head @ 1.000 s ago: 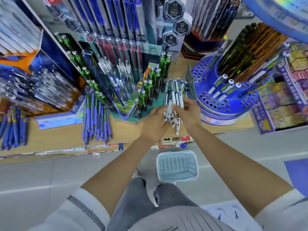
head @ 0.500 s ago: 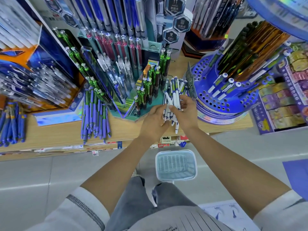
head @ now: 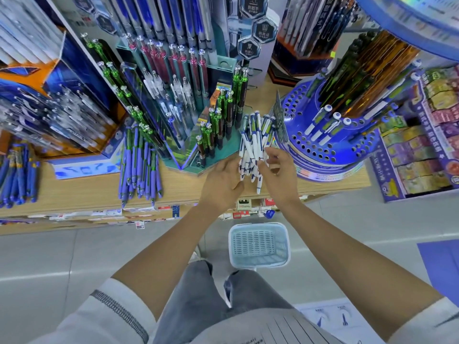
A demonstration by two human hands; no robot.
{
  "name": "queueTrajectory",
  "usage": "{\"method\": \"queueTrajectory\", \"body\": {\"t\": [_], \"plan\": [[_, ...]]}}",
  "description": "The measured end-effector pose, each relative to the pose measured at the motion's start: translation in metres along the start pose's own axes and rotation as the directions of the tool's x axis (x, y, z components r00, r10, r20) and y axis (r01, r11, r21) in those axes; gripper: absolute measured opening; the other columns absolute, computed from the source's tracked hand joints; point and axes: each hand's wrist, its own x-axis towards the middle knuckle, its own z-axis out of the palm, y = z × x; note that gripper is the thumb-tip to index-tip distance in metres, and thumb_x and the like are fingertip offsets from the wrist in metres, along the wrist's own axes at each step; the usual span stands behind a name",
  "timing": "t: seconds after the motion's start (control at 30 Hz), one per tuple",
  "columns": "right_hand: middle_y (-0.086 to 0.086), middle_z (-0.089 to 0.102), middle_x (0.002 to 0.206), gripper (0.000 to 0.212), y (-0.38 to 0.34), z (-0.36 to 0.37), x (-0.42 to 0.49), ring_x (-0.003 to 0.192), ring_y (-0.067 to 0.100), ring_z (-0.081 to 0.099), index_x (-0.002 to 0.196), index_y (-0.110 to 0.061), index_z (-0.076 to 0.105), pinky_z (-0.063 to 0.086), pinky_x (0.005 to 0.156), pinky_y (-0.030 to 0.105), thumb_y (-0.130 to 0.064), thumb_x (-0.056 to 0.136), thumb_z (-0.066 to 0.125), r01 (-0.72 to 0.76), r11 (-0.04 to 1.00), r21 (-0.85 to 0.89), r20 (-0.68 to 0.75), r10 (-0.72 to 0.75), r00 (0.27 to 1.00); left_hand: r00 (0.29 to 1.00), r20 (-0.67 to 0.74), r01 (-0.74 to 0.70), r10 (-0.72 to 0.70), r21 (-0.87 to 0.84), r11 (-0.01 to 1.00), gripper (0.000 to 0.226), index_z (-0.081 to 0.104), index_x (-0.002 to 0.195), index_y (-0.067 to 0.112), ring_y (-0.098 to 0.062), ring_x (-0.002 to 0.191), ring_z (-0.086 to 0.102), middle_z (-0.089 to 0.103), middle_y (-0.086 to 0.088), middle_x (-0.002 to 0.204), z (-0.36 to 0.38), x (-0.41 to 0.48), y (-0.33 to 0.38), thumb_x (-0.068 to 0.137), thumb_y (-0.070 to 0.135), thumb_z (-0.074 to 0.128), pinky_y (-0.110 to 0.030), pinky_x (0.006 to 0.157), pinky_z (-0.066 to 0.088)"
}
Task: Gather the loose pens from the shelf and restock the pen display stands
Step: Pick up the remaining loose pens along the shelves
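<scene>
Fingers of left hand and right hand pinch a white-and-blue plastic pen bundle at the wooden shelf front edge. I'd square the tips before filling the round blue stand.

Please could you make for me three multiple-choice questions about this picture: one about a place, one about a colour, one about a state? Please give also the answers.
1. Where is the basket?
A) hanging from a hook
B) on the floor before the shelf
C) on a chair

2. What colour is the bundle of pens between the left hand and the right hand?
A) red
B) black
C) white and blue

3. How are the holes in the round blue stand?
A) mostly empty
B) all filled
C) taped over

Answers:
1 B: it stands on grey floor below the shelf edge.
2 C: the barrels are white with blue parts.
3 A: many open holes show and only a few pens stand in them.
</scene>
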Motion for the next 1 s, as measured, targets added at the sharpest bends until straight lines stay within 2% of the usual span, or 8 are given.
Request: {"method": "queueTrajectory", "body": {"t": [0.1,0.17,0.23,0.37,0.5,0.67,0.83,1.0], "plan": [[0.004,0.063,0.094,0.016,-0.004,0.002,-0.022,0.077,0.002,0.055,0.101,-0.017,0.062,0.042,0.066,0.012,-0.006,0.090,0.059,0.094,0.993,0.070,-0.014,-0.094,0.996,0.997,-0.082,-0.002,0.007,0.061,0.998,0.049,0.055,0.129,0.007,-0.037,0.115,0.052,0.057,-0.017,0.122,0.003,-0.023,-0.014,0.081,0.010,0.063,-0.045,0.098,0.044],[0.003,0.065,0.090,0.016,-0.003,0.012,-0.036,0.076,0.005,0.056,0.098,-0.016,0.063,0.043,0.067,0.015,-0.004,0.089,0.057,0.145,0.988,0.048,0.110,-0.149,0.983,0.990,-0.139,0.031,-0.017,0.103,0.994,0.046,0.061,0.122,0.006,-0.038,0.108,0.054,0.060,-0.016,0.115,0.007,-0.044,-0.027,0.076,0.009,0.064,-0.045,0.092,0.047],[0.003,0.065,0.101,0.020,0.003,0.027,-0.047,0.089,0.010,0.059,0.105,-0.014,0.064,0.047,0.078,0.022,-0.006,0.088,0.058,0.212,0.976,-0.042,0.278,-0.192,0.941,0.989,-0.139,0.070,-0.044,0.183,0.981,0.048,0.059,0.123,0.005,-0.039,0.114,0.052,0.058,-0.016,0.123,0.011,-0.061,-0.038,0.076,0.013,0.065,-0.047,0.095,0.045],[0.010,0.049,0.142,0.046,0.021,0.055,-0.060,0.131,0.028,0.043,0.129,-0.011,0.058,0.032,0.110,0.038,-0.016,0.084,0.066,0.416,0.830,-0.373,0.545,-0.167,0.822,0.992,0.061,0.077,-0.109,0.387,0.919,0.069,0.029,0.148,0.013,-0.028,0.147,0.015,0.019,-0.007,0.159,0.015,-0.084,-0.052,0.087,0.028,0.058,-0.042,0.119,0.011],[0.007,0.040,0.148,0.050,0.020,0.066,-0.068,0.135,0.030,0.036,0.133,-0.015,0.055,0.031,0.110,0.042,-0.018,0.084,0.068,0.441,0.706,-0.555,0.546,-0.091,0.833,0.998,0.007,0.061,-0.066,0.307,0.950,0.063,0.042,0.140,0.007,-0.035,0.138,0.032,0.040,-0.016,0.147,-0.001,-0.109,-0.064,0.082,0.019,0.063,-0.044,0.114,0.025],[0.010,0.058,0.119,0.039,-0.020,0.111,-0.098,0.109,0.030,0.057,0.122,-0.014,0.060,0.045,0.091,0.040,-0.012,0.083,0.064,0.484,0.738,-0.471,0.581,-0.153,0.799,0.990,-0.074,0.135,-0.122,0.210,0.968,0.044,0.061,0.122,0.006,-0.039,0.107,0.058,0.062,-0.017,0.116,-0.049,-0.170,-0.112,0.080,0.016,0.061,-0.046,0.085,0.049],[0.010,0.065,0.113,0.032,-0.087,0.225,-0.165,0.105,0.028,0.061,0.119,-0.013,0.063,0.045,0.087,0.035,-0.014,0.088,0.061,0.657,0.681,-0.324,0.705,-0.289,0.648,0.932,-0.179,0.350,-0.317,0.205,0.914,0.039,0.054,0.130,0.016,-0.031,0.117,0.050,0.057,-0.009,0.123,-0.121,-0.256,-0.198,0.091,0.020,0.052,-0.039,0.090,0.045],[0.006,0.068,0.112,0.032,-0.153,0.363,-0.241,0.103,0.024,0.062,0.118,-0.014,0.065,0.047,0.090,0.036,-0.011,0.086,0.062,0.684,0.695,-0.222,0.756,-0.320,0.571,0.864,-0.248,0.484,-0.438,0.166,0.859,0.037,0.057,0.127,0.020,-0.031,0.112,0.055,0.060,-0.010,0.120,-0.203,-0.359,-0.301,0.090,0.022,0.052,-0.038,0.087,0.046]]}}
